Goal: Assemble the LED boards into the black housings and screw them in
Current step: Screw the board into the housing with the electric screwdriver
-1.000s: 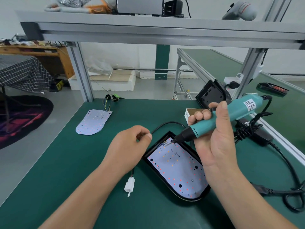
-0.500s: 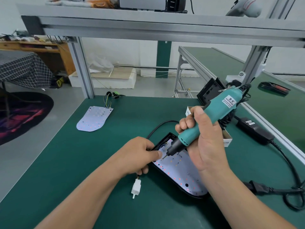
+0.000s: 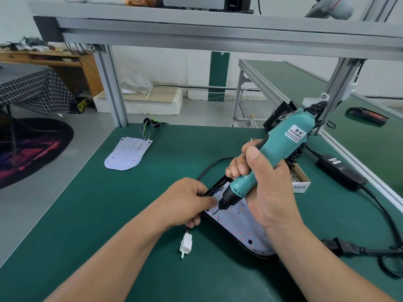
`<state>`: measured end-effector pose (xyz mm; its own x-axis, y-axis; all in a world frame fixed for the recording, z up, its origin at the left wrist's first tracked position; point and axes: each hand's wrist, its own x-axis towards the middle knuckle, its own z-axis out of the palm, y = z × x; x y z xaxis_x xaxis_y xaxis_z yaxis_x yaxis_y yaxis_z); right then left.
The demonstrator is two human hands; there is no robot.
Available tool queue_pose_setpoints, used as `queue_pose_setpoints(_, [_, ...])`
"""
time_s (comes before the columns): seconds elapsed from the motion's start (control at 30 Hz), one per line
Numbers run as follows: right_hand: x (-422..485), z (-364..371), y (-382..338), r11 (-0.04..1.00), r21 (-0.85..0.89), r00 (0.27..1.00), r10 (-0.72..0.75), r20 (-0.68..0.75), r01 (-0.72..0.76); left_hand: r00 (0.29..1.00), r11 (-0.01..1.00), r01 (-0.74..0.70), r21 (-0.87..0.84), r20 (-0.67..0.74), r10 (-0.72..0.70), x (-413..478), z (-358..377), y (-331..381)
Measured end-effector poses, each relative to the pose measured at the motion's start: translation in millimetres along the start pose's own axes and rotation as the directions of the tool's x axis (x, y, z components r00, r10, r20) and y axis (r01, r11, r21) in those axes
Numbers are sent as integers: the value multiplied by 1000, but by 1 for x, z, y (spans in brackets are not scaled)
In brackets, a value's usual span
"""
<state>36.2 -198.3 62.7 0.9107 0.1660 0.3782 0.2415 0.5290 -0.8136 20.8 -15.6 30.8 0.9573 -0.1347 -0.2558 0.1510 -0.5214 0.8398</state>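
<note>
A black housing (image 3: 229, 237) lies on the green bench with a white LED board (image 3: 239, 223) seated inside it. My right hand (image 3: 270, 192) grips a teal electric screwdriver (image 3: 283, 144), tilted, its bit tip down on the board's near-left corner. My left hand (image 3: 187, 203) rests at the housing's left edge with fingers curled. Its thumb and forefinger pinch at the bit tip, where a small screw (image 3: 216, 213) is barely visible. A second LED board (image 3: 128, 153) with wires lies flat at the back left.
A white connector (image 3: 186, 245) on a wire hangs out below my left hand. A small box of screws (image 3: 301, 182) stands behind the screwdriver. A black power adapter (image 3: 340, 171) and its thick cable (image 3: 353, 247) lie at the right. Another black housing (image 3: 277, 118) leans at the back.
The screwdriver has tilted more upright and come down until its bit tip touches the board. My left hand has moved right and down to the bit tip at the housing's edge.
</note>
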Motion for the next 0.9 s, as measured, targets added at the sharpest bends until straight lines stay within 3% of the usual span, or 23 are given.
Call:
queue_pose_setpoints(0.13, [0,1,2,999,-47,985,23,171,-15,1000,1000,-10,27,-9,10,0,0,0])
queue_pose_setpoints(0.3, [2,12,5,995,-89,910,84,406,-52,1000,997,-30,75,9,29,-1,-2,1])
queue_pose_setpoints(0.43, [8,14,8,983,-175,896,124,426,-53,999,995,-36,96,-2,36,-2,-1,1])
queue_pose_setpoints(0.7, [10,7,6,978,-185,852,177,493,-96,1000,995,-24,100,20,23,-1,-2,0])
queue_pose_setpoints(0.9, [5,7,-14,996,-74,916,-9,401,43,999,995,-41,91,10,40,0,-2,-2])
